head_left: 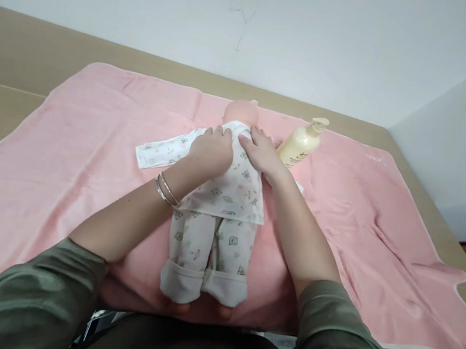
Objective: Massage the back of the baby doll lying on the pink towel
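Note:
A baby doll (242, 115) lies on its back or front, I cannot tell which, with its head away from me. It wears a white patterned shirt (229, 195) and matching trousers (194, 240) with turned-up cuffs; its feet peek out below. Curled on the shirt's upper part, my left hand (213, 152) is closed, with cloth gathered by its fingertips. My right hand (264, 153) rests on the doll's other shoulder, fingers stretched out and thumb apart. One shirt sleeve (162, 150) reaches out to the left; the other is mostly hidden under my right forearm.
A pink blanket (80, 171) with some wrinkles covers much of the wooden table (16, 49). Just beyond my right hand a cream pump bottle (300, 145) leans or lies tilted on the blanket. The white wall (327, 47) borders the table's far edge.

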A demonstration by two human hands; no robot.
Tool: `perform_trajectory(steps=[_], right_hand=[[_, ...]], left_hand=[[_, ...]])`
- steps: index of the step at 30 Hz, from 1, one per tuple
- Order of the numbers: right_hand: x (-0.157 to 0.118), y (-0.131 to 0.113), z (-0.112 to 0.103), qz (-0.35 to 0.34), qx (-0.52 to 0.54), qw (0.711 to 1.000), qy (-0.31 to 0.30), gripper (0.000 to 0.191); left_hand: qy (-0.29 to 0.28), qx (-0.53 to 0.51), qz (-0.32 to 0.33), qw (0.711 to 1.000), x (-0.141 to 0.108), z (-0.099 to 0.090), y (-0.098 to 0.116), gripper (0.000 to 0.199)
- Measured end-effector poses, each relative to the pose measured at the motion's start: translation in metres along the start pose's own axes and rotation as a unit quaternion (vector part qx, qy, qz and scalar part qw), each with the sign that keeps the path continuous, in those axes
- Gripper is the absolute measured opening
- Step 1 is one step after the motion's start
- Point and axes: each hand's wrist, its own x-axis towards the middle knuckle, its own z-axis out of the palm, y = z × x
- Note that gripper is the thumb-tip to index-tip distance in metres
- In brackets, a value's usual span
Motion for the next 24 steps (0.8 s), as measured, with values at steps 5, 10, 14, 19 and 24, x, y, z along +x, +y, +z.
perform_trajectory(steps=[5,10,14,19,24], right_hand=[[-0.023,-0.036,0.011,0.043,-0.097,0.993,0.044,0.066],[-0.048,-0.073,0.024,-0.031,-0.163,0.986,0.017,0.067],[-0.033,-0.055,0.015,-0.047,-0.11,0.993,0.023,0.058],[-0.003,-0.011,0.005,0.051,-0.021,0.997,0.052,0.06],[-0.009,-0.015,0.011,0.053,-0.058,0.995,0.068,0.061]], left_hand=[[0.015,-0.039,-0.007,0.999,0.014,0.006,-0.012,0.047],[0.021,-0.154,-0.017,0.988,0.038,0.016,-0.044,0.058],[0.02,-0.096,-0.027,0.995,0.028,0.013,-0.033,0.061],[0.034,-0.015,0.007,0.999,0.0,0.01,0.006,0.058],[0.055,-0.047,0.026,0.997,0.01,0.015,-0.001,0.056]])
